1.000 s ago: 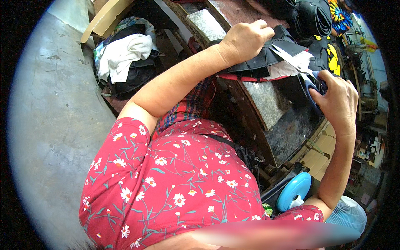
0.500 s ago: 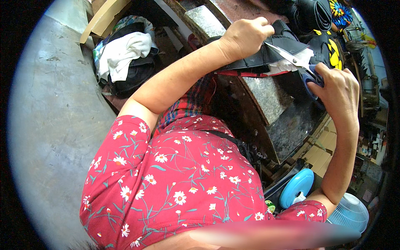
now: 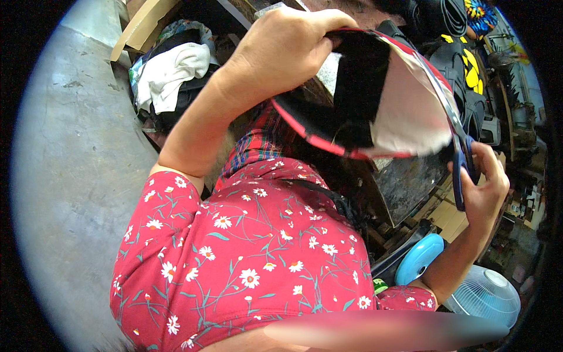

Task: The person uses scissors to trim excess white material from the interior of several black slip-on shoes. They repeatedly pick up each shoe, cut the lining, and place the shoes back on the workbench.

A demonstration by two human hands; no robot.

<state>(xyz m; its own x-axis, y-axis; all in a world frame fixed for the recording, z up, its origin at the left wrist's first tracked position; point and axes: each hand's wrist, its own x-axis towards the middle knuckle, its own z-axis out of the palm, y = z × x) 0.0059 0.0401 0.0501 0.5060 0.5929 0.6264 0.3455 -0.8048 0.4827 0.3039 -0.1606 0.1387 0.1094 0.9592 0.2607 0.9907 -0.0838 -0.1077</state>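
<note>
My left hand (image 3: 287,50) pinches the upper rim of a curved fabric piece (image 3: 407,111) and holds it up, so its hollow inside faces me. The piece has a black inside, a white lining panel and red edging. In my right hand (image 3: 489,182) is a pair of scissors (image 3: 459,161) with dark blue handles. Their blades point up along the right edge of the piece, beside the white lining. Whether the blades have fabric between them is hard to make out.
Below the piece lies a dark worktop (image 3: 413,185). Black items with yellow patches (image 3: 471,70) and a black rolled item (image 3: 440,20) are at the far right. A blue round object (image 3: 419,261) and pale blue basket (image 3: 487,293) stand near right; a white cloth (image 3: 176,73) lies left.
The fabric piece has been lifted and turned from its black outer side to its inside. My left hand has come left and nearer; my right hand with the scissors has moved lower, blades now upward.
</note>
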